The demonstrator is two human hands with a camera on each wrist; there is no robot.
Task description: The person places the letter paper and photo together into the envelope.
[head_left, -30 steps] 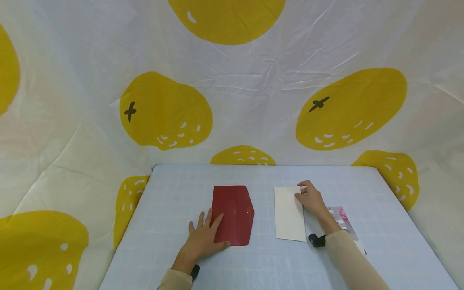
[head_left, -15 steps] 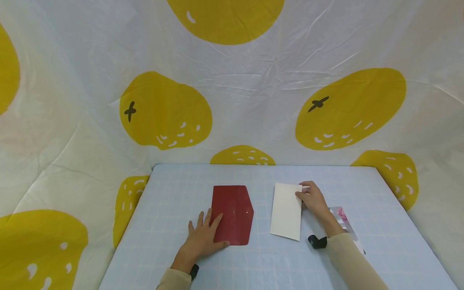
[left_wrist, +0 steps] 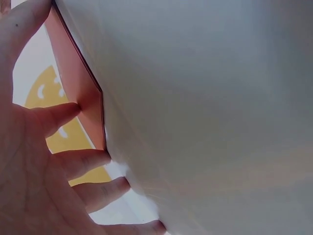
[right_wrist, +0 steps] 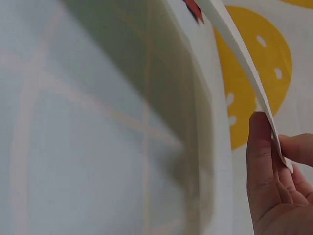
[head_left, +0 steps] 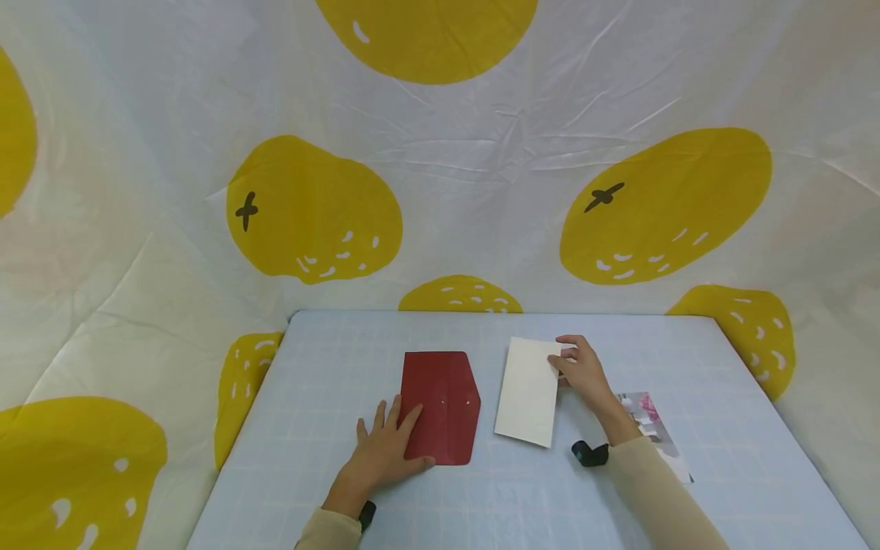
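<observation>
A red envelope lies flat on the table, its pointed flap side toward the right. My left hand rests on its left edge with fingers spread; the left wrist view shows the fingertips touching the envelope and the tabletop. To the right, my right hand pinches a folded white sheet of paper by its upper right edge, thumb on one face and fingers behind. In the right wrist view the paper is seen edge-on, raised off the table and casting a shadow.
A printed picture card with pink flowers lies partly under the right forearm. The table has a pale blue checked cover. Behind it hangs a white curtain with yellow fruit shapes.
My right hand has lifted the white paper and carried it leftward, nearer the red envelope; the sheet now slants. The left hand has stayed in place on the envelope.
</observation>
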